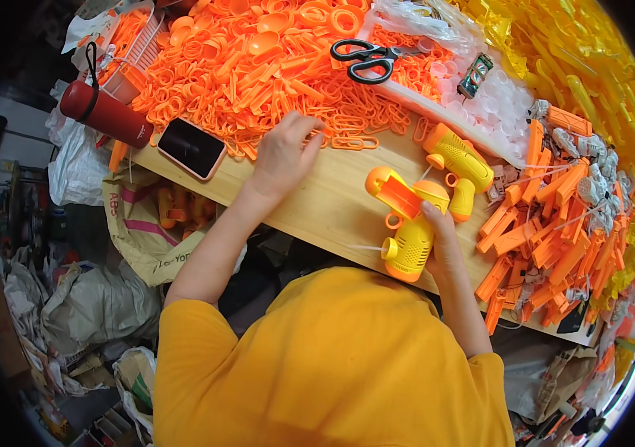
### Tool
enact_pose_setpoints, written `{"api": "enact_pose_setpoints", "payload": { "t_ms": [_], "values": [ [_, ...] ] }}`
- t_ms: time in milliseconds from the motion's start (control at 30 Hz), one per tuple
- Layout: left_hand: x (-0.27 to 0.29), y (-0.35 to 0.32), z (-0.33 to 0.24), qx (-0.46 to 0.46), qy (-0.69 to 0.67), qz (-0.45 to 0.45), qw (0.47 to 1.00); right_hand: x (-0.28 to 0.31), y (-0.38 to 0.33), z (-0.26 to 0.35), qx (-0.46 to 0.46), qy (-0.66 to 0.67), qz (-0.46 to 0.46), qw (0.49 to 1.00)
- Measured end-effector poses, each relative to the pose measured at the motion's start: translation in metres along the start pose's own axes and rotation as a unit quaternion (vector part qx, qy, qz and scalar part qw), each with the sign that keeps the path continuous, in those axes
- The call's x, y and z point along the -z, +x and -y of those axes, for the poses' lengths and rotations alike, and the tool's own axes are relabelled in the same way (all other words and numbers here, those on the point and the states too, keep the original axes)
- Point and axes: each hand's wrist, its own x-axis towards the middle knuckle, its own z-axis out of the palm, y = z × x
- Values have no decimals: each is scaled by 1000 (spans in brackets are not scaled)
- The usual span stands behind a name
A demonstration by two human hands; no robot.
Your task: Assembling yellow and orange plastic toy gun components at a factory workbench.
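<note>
Beyond the yellow shirt (347, 357), the right hand (444, 235) clasped a yellow casing (411, 246), presumably steadying it; the left hand (284, 155) curled narrowly at orange parts (250, 89), hold unclear

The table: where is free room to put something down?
Bare wood lies between the left hand and the held yellow casing; a smaller patch, between phone and left forearm. Orange parts crowd the far side; wired pieces, the right.

the table (340, 186) is evenly bright, with soft shadows; beyond its left edge the grey bag (98, 309) sits dim. past its right corner, white glare shows. black rims the fisheye view.
</note>
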Motion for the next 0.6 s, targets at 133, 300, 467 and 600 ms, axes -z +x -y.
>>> {"api": "enact_pose_setpoints", "payload": {
  "t_ms": [133,300,467,600],
  "values": [
    [1,4,8,-45,166,48,984,4,4,-10,-10,23,-13,1000],
    [-11,13,11,-61,183,51,980,0,5,-17,-13,48,-33,998],
    [-13,15,21,-112,141,-4,984,5,6,-18,-34,82,-41,995],
    [-14,21,29,-118,100,-59,986,5,7,-21,-22,91,-59,994]
  ]
}}
